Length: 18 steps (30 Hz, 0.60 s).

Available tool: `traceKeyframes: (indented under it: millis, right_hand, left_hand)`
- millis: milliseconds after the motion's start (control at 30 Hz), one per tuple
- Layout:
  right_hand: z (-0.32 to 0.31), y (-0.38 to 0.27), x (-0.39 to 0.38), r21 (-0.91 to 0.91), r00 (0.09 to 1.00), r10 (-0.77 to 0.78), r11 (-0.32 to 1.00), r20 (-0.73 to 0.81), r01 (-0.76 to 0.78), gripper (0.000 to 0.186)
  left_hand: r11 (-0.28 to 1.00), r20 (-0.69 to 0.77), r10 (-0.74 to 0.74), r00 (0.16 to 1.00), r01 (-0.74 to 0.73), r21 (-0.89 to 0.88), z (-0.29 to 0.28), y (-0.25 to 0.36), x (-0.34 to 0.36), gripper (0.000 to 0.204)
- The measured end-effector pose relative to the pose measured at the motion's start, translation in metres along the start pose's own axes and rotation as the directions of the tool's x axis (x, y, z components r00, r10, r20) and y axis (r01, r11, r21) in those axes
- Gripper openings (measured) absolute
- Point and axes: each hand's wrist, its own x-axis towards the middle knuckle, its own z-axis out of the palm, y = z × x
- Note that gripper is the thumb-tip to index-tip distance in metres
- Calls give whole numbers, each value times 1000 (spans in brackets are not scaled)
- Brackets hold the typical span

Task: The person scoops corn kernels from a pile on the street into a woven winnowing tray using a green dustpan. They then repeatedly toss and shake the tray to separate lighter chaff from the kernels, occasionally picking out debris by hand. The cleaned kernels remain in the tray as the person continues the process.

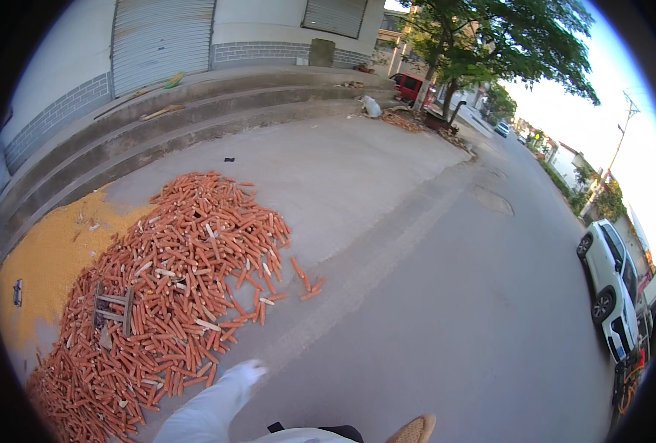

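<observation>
My left hand, in what looks like a white glove, hangs low beside the right edge of a big heap of corn cobs. A pale sleeve covers the arm. Motion smears the fingers, and I cannot make out anything held. Most cobs are reddish and bare, with a few pale ones among them. A small wooden stool lies among the cobs. Left of the heap spreads a layer of yellow corn kernels, with a small dark object on it. My right hand is out of view.
Long concrete steps run along the building behind the heap. Loose cobs lie on the pavement at its right. A white car is parked across the road. A tree stands beyond; a tan shoe-like tip shows below.
</observation>
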Motion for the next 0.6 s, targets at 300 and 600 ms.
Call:
traceKeyframes:
  millis: [300,600]
  right_hand:
    - [-75,294,355,-103,962,-263,961,-67,256,40]
    - [-177,484,710,-143,861,-505,858,-58,493,40]
  left_hand:
    - [945,-24,-146,989,133,-298,-202,187,366,51]
    - [880,103,-470,876,474,-15,-161,-88,515,62]
